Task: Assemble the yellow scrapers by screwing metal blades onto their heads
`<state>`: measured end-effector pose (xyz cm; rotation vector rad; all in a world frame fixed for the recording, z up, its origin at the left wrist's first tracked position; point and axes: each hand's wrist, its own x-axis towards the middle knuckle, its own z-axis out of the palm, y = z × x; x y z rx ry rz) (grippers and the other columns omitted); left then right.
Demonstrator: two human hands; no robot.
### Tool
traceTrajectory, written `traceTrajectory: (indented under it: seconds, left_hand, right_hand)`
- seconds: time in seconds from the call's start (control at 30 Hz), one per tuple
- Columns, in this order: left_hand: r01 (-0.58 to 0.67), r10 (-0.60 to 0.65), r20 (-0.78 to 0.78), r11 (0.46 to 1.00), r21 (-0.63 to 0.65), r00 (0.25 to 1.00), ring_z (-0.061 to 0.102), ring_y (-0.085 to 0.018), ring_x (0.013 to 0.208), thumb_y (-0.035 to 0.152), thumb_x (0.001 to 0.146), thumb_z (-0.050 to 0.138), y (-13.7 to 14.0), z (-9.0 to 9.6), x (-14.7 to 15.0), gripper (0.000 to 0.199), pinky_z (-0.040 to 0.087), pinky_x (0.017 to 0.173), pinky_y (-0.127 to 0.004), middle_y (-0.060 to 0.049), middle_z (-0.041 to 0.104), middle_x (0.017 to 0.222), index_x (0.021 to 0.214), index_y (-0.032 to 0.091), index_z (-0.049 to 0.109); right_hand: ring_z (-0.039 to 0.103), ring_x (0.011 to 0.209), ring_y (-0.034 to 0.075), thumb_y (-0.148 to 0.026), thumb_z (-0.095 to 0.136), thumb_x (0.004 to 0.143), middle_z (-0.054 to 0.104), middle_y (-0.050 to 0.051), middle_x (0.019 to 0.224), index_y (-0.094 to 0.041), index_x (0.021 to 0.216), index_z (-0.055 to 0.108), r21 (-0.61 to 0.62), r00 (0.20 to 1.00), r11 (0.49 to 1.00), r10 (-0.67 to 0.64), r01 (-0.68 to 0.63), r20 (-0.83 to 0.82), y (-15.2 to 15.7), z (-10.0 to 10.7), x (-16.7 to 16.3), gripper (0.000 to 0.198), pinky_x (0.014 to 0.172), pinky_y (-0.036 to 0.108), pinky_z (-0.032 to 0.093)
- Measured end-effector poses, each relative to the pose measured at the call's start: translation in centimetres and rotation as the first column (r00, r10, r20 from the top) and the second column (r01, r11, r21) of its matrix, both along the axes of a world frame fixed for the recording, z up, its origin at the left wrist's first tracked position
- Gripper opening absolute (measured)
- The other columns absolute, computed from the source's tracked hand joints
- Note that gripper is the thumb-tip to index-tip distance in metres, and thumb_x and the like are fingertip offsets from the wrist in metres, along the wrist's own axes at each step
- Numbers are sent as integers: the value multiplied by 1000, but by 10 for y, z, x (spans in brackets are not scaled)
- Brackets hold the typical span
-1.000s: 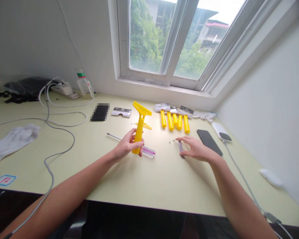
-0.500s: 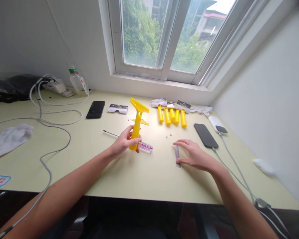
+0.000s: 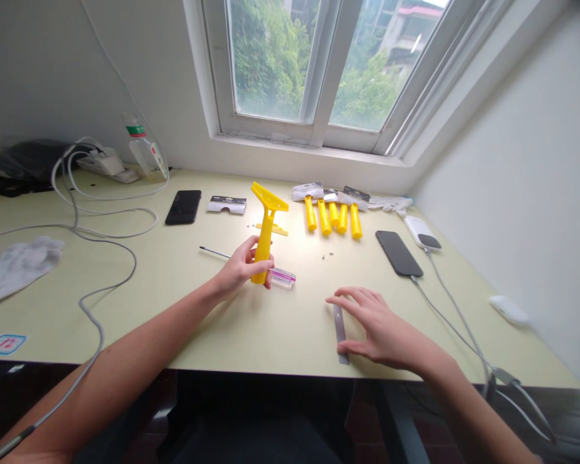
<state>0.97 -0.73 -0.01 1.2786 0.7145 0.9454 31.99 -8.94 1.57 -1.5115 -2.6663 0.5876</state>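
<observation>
Pale green-yellow worktop [image 3: 280,335] stretches across the frame beneath a window [image 3: 314,71] at the top. Just left of centre, the left hand [image 3: 246,265] is wrapped around the handle of a yellow scraper [image 3: 264,238], its wide head pointing up. Lower right of centre, the right hand [image 3: 374,325] has thumb and forefinger spread along a thin metal blade [image 3: 340,332] lying near the front edge; whether they grip it cannot be told. Behind the left hand lies a screwdriver [image 3: 283,277] with a clear handle. Farther up are a flat yellow strip [image 3: 279,230] and, right of centre, small screws [image 3: 331,253]. Beyond these, yellow handles [image 3: 324,219] lie in a row; a dark phone [image 3: 399,254] lies to their right. At upper left stands a bottle [image 3: 145,154].
</observation>
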Motion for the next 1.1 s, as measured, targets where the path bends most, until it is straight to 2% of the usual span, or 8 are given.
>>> traceTrajectory:
  seconds: [0.2,0.47,1.1]
  left_hand:
    - [10,-10,-5,1000,2,1000,63,-15,59,24,82,67,0,-1,0,37,54,58,-32,1,58,82,110,21,43]
    - [1,-1,-9,1000,1,1000,64,-15,58,26,81,68,0,-2,0,38,54,58,-32,1,59,83,111,21,44]
    - [-2,2,12,1000,-4,1000,65,-15,58,25,80,69,1,-4,1,40,54,57,-32,1,61,82,112,20,45]
  right_hand:
    - [41,127,31,-53,67,80,47,10,138,-33,139,47,17,999,999,30,-29,-32,-14,-3,-1,65,106,47,36]
    - [40,127,27,-45,68,81,46,7,137,-33,139,45,19,1000,1000,16,-15,-25,-26,4,-4,63,106,42,37]
    - [40,128,26,-36,65,84,47,8,136,-33,138,44,2,997,1000,18,-18,-75,-43,-2,-3,58,106,43,38]
